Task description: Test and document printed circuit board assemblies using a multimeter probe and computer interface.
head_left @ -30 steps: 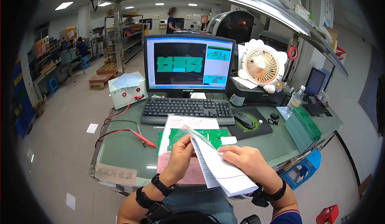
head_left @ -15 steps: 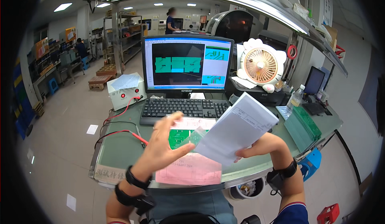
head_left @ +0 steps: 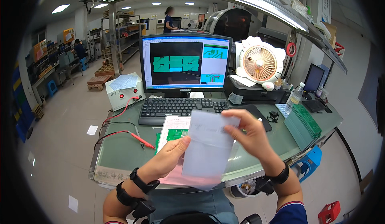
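Observation:
A white folded sheet of paper [head_left: 208, 150] stands upright in front of me, slightly blurred, with faint writing showing near its top. My right hand [head_left: 252, 134] is closed on its upper right corner, thumb in front. At the sheet's left edge, my left hand [head_left: 170, 156] grips with the thumb outside and the other fingers partly hidden. Behind the left thumb lie a green circuit board [head_left: 176, 134] and a white printed sheet [head_left: 175, 122], both partly covered. Below the hands, a pink sheet [head_left: 176, 178] rests on the green tabletop [head_left: 120, 152].
A keyboard [head_left: 176, 107] and monitor [head_left: 176, 63] stand beyond the hands. Red and black test leads [head_left: 140, 140] run from a white box [head_left: 125, 93] at left. A cat-shaped fan [head_left: 260, 63], a bottle [head_left: 295, 95] and stacked green boards [head_left: 302, 122] are on the right.
The folded paper has moved left and turned more upright. My right hand has shifted up to its top corner; my left hand has come down onto its left edge. The printed sheet underneath has tilted.

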### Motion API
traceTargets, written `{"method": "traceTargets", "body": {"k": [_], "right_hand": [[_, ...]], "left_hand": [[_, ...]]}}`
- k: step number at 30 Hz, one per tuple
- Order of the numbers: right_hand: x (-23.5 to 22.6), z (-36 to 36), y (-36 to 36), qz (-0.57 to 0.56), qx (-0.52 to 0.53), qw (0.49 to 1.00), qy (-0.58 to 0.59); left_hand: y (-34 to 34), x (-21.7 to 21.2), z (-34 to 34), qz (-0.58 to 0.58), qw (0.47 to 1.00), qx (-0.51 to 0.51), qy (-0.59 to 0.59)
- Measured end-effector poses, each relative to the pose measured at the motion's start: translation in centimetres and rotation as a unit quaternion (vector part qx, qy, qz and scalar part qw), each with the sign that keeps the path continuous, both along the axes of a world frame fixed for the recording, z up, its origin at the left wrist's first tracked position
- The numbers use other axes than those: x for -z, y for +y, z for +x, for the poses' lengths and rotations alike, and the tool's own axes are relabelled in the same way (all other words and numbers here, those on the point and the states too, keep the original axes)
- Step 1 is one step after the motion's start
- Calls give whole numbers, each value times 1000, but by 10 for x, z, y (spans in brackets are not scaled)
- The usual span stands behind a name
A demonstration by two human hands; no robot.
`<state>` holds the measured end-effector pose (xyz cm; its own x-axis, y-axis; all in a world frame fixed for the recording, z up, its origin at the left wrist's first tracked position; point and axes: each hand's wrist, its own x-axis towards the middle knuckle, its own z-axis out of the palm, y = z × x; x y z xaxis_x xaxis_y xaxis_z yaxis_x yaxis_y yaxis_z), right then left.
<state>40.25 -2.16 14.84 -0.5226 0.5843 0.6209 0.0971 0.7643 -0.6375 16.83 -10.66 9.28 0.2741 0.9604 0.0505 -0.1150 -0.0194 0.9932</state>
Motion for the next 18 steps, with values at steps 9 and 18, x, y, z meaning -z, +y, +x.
{"method": "traceTargets", "body": {"k": [9,18], "right_hand": [[25,-11,-5,35,-131,985,-109],[23,-1,-1,-145,-104,984,-28]], "left_hand": [[-2,-11,5,19,998,11,-51],[-2,0,-7,44,989,-31,-140]]}}
